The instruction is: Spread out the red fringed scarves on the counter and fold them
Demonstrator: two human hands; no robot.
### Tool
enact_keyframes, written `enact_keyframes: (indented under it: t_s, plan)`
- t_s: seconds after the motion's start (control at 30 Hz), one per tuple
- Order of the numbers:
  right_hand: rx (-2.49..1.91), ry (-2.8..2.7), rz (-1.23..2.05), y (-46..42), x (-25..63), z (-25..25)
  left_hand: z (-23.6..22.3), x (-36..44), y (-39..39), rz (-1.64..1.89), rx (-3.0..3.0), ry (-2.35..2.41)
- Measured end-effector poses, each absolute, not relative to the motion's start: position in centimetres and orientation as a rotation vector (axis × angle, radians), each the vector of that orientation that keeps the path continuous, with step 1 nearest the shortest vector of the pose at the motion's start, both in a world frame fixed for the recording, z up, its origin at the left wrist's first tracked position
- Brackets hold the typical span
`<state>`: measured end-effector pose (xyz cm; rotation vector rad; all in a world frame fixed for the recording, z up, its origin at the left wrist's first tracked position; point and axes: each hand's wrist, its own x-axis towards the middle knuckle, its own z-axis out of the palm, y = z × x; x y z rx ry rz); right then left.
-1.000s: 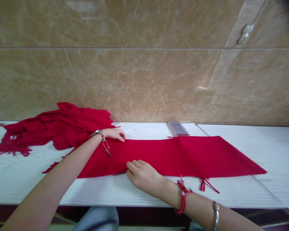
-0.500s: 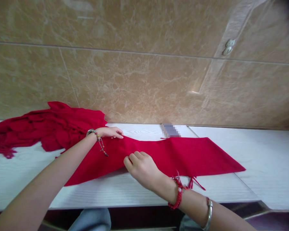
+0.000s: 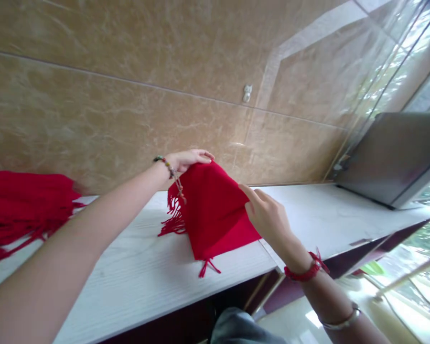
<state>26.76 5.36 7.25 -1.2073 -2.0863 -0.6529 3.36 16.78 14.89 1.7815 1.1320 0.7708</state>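
Note:
A red fringed scarf (image 3: 215,205) lies doubled over on the white countertop, partly lifted toward the wall. Its fringe hangs at the left side, and a small tuft pokes out at the front corner. At the scarf's upper edge, my left hand (image 3: 189,160) grips the cloth, fingers reaching along the fold; the thumb is mostly hidden. My right hand (image 3: 267,212) pinches the right-hand edge, index finger pointing along the cloth. Another heap of red fringed cloth (image 3: 25,200) rests to the left, apart from both hands.
The white countertop (image 3: 129,267) runs along a tan tiled wall (image 3: 146,110) bearing a small white hook (image 3: 247,93). A large grey box-shaped object (image 3: 397,157) stands at the right end, near a window. My knee (image 3: 236,327) is below the front edge.
My view has turned right. The scarf, spread out long before, is now folded into a shorter piece with fringe showing at left. My right hand has moved to its right edge.

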Motion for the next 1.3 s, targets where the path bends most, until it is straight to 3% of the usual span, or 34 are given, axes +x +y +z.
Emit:
enact_keyframes:
  t_s: [0.17,0.33,0.57,0.77,1.0,1.13,1.3]
  plan:
    - [-1.389,-2.264,-0.404,9.1,32.1,0.6,9.2,11.7,22.1,0.479,1.978,1.376]
    - [-1.305,-2.371,-0.377,10.9,32.6,-2.9,5.2,10.4,24.2,0.234,2.088,1.516]
    - [-1.12,-2.328,-0.377,12.1,32.5,-2.8,6.3,3.4,22.0,0.125,1.986,1.436]
    - [-1.134,-2.038,-0.312,12.1,35.3,-3.3,7.6,2.3,19.2,0.382,1.704,1.205]
    - [-1.27,-2.307,-0.547,10.8,35.9,-3.8,4.1,3.5,18.9,0.305,1.372,1.237]
    - [-1.017,-2.441,-0.674,10.5,34.0,-2.8,4.1,3.0,18.0,0.32,1.361,1.197]
    - [-0.917,-2.554,-0.474,10.9,31.9,-1.6,6.5,1.9,15.9,0.381,1.318,1.118]
